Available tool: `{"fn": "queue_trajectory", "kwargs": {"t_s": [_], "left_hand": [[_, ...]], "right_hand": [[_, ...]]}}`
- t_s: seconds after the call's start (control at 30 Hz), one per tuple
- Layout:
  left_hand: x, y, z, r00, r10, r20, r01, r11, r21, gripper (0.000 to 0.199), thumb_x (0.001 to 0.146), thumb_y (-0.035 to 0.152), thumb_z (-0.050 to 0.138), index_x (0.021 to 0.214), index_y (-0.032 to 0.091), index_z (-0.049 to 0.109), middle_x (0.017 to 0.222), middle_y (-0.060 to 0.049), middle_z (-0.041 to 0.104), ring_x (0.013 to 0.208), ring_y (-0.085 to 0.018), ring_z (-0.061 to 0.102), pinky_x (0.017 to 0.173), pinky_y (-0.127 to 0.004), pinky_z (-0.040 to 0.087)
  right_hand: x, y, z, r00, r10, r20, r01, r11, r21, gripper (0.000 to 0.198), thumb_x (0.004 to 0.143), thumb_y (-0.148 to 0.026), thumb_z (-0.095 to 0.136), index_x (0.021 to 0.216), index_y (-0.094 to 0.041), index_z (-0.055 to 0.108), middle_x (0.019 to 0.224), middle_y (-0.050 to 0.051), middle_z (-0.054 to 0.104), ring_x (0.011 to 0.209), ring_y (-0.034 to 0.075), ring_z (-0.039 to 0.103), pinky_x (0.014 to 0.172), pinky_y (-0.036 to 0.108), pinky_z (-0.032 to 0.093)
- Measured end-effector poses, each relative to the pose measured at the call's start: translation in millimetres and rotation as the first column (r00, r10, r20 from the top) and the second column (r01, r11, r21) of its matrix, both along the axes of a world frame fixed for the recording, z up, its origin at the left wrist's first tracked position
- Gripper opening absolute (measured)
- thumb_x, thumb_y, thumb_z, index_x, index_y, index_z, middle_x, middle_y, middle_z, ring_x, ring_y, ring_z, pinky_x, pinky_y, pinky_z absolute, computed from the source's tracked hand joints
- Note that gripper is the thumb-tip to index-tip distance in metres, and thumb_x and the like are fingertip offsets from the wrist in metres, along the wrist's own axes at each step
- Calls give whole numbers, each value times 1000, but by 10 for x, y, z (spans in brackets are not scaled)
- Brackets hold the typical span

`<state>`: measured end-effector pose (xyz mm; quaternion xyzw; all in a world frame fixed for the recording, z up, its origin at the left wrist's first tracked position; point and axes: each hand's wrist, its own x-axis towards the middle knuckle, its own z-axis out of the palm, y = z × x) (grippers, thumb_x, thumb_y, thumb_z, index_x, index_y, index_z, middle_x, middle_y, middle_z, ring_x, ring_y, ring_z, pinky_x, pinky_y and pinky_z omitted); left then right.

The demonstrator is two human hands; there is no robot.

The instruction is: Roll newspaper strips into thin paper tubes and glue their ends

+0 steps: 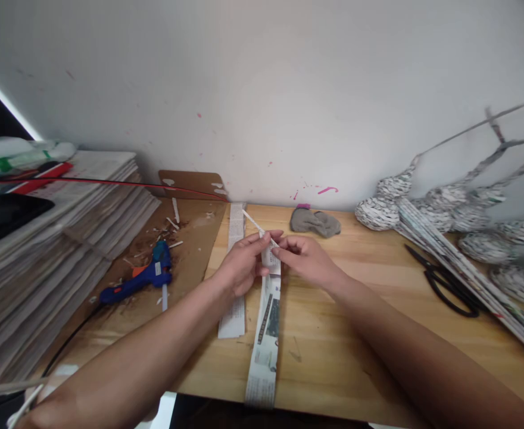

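Observation:
A long newspaper strip (268, 333) runs from my fingers down toward the front edge of the wooden table. Its far end is rolled into a thin pointed tube that sticks out up and to the left. My left hand (248, 262) pinches the strip where the rolled part begins. From the other side, my right hand (304, 259) grips the strip's edge between thumb and fingers. Under my left hand lies a stack of flat newspaper strips (235, 319), partly covered by that hand.
A blue glue gun (139, 280) lies on cardboard (195, 262) at left, beside stacked newspapers (105, 179). Behind my hands is a grey cloth (315, 222). Black scissors (449, 286), rolled paper sticks (467, 274) and woven paper gourd shapes (378, 211) occupy the right.

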<state>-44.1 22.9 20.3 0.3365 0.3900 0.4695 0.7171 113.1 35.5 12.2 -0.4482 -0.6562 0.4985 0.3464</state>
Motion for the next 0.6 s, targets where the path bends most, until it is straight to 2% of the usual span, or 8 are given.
{"fn": "queue_trajectory", "kwargs": {"t_s": [0.07,0.17,0.23,0.3,0.4,0.5,0.6], "left_hand": [[-10,23,-11,1000,28,-5,-28,1000,7,27,83,31,63,103,14,70,97,-9,66,59,-8,57,33,-12,36],[-13,44,-16,996,93,-13,-93,995,28,25,83,32,63,98,14,70,100,-10,66,68,-11,61,36,-12,38],[-3,45,-16,989,141,-34,-139,989,53,25,81,33,65,97,14,70,95,-9,66,71,-12,61,42,-14,44],[15,32,-19,986,152,-64,-147,986,76,28,78,36,68,96,15,71,87,-6,66,72,-12,60,51,-17,50],[53,-3,-40,992,85,-92,-76,993,96,33,70,41,74,87,13,72,76,-4,64,70,-12,59,63,-23,53],[85,-33,-81,995,-13,-98,24,994,111,36,64,45,77,77,12,71,70,-2,61,63,-10,57,65,-25,52],[90,-42,-123,988,-90,-129,111,981,160,37,68,48,73,73,12,69,70,-3,61,63,-9,57,63,-24,52]], "right_hand": [[42,14,1,994,86,70,-82,995,-57,31,80,-44,61,70,-15,59,60,-3,56,55,10,49,53,23,36],[118,46,40,972,179,151,-168,982,-88,33,78,-47,64,73,-15,61,64,-2,57,56,10,48,53,23,36],[155,76,74,978,117,173,-110,993,-51,36,75,-50,66,74,-15,62,64,-2,57,57,10,48,53,23,36],[166,107,100,991,-26,134,25,1000,11,38,75,-53,65,74,-15,60,62,-2,56,55,10,47,52,23,36],[139,135,111,992,-124,-14,124,991,55,37,76,-51,64,83,-15,64,70,1,61,56,9,47,52,23,37],[97,134,88,992,-69,-101,74,996,47,37,78,-47,64,97,-16,70,74,2,64,59,10,51,55,25,40],[78,123,48,994,-18,-108,21,999,28,34,80,-44,64,98,-16,73,68,1,62,61,12,52,57,26,41]]}}
